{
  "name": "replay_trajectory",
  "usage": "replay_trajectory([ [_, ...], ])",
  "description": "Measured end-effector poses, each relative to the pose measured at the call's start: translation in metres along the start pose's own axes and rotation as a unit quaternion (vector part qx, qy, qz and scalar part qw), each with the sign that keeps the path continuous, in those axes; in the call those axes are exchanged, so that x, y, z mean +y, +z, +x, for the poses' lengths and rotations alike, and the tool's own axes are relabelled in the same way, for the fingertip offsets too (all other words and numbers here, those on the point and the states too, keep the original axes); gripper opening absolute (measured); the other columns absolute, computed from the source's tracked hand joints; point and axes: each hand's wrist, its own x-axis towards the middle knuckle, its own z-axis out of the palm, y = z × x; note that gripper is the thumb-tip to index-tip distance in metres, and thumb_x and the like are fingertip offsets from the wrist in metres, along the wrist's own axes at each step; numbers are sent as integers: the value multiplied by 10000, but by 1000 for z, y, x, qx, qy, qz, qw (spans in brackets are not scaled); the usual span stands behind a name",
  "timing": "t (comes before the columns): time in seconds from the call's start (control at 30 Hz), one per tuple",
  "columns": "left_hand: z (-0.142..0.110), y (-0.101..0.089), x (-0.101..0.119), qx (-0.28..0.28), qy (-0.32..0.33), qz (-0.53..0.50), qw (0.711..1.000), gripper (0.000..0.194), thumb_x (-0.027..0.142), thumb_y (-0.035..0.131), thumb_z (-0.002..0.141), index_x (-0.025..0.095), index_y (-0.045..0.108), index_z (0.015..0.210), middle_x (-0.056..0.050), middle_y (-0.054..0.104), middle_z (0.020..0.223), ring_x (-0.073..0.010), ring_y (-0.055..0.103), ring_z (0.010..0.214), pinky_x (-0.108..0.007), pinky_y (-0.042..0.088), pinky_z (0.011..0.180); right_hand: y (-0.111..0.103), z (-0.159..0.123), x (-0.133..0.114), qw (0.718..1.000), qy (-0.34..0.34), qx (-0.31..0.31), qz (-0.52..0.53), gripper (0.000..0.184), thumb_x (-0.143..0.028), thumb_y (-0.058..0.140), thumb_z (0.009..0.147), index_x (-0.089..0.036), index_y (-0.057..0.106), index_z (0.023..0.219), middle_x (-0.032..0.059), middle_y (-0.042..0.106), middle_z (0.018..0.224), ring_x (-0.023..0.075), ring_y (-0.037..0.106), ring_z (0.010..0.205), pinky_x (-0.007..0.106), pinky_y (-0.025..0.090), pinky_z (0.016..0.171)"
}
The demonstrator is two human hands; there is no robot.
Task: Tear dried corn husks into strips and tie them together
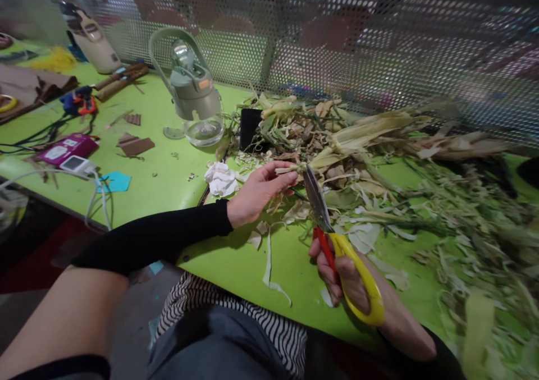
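My left hand (263, 192) pinches the stem end of a bundle of dried corn husks (357, 136), which stretches away to the right over the pile. In my right hand (353, 279) is a pair of scissors (351, 273) with one yellow and one red handle. Its blades point up and away from me, with the tips at the husk bundle just right of my left fingers. The blades look nearly closed; whether the stem lies between them I cannot tell. Beneath and behind the bundle spreads a heap of dry husk scraps (290, 130).
A clear bottle with a green lid (197, 96) stands behind my left hand, near a dark phone-like slab (250, 128). Crumpled white tissue (221, 179) lies beside my wrist. Further left are a purple box (67, 149) with cables and a glue gun (78, 100). A perforated metal screen (252, 49) closes the back.
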Motion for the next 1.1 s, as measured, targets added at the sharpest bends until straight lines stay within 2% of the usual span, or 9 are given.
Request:
replay_trajectory([
  [0.17, -1, 1, 0, 8, 5, 1, 1000, 93, 87, 696, 853, 164, 655, 886, 25, 685, 796, -79, 627, 722, -241, 468, 743, 1, -1, 3, 1000, -2, 5, 2, 730, -894, 619, 645, -206, 557, 882, -92, 423, 500, 60, 356, 349, 219, 397, 323],
  [0.37, -1, 1, 3, 6, 8, -3, 1000, 92, 105, 713, 849, 165, 649, 878, 22, 682, 803, -92, 629, 731, -263, 469, 764, -1, 1, 13, 999, 24, 8, 32, 688, -899, 566, 688, -227, 527, 832, -96, 383, 447, 62, 291, 298, 218, 346, 274],
  [0.5, -3, 1, 4, 0, -6, -8, 1000, 67, 120, 695, 869, 158, 640, 872, 9, 695, 815, -114, 658, 813, -275, 474, 796, -7, 3, 16, 998, -56, 15, 37, 706, -905, 535, 706, -223, 549, 889, -77, 412, 504, 74, 322, 342, 234, 369, 302],
  [0.57, -3, 2, 4, -1, -12, -9, 1000, 72, 127, 695, 870, 160, 632, 883, 2, 709, 833, -122, 671, 834, -278, 479, 797, -9, 3, 17, 995, -86, -5, 54, 721, -909, 521, 711, -224, 552, 936, -69, 424, 542, 82, 347, 379, 237, 385, 329],
  [0.67, -2, 1, 4, 1, -1, -14, 1000, 95, 125, 704, 861, 163, 623, 894, 4, 713, 835, -115, 673, 805, -264, 479, 762, -9, 2, 19, 992, -93, -52, 70, 742, -922, 492, 717, -231, 546, 981, -69, 423, 577, 82, 352, 418, 233, 399, 367],
  [0.83, 0, -1, 3, -8, 31, -2, 999, 113, 81, 696, 844, 162, 628, 885, 27, 693, 789, -81, 639, 710, -240, 481, 721, -8, -2, 18, 989, -93, -110, 19, 764, -923, 498, 713, -225, 558, 1017, -52, 461, 619, 90, 385, 458, 244, 416, 415],
  [1.0, 1, -1, 2, -22, 59, 12, 998, 109, 64, 697, 829, 156, 643, 853, 28, 685, 817, -68, 616, 710, -237, 488, 741, -10, -2, 17, 990, -65, -127, 21, 685, -866, 462, 797, -228, 566, 1024, -56, 440, 617, 91, 358, 449, 252, 409, 415],
  [1.1, 1, -2, 2, -32, 71, 25, 997, 106, 69, 704, 825, 157, 658, 862, 17, 694, 855, -80, 624, 736, -254, 498, 768, -10, -3, 12, 990, -66, -123, -1, 741, -910, 464, 752, -226, 580, 1013, -49, 460, 619, 93, 383, 444, 259, 417, 419],
])
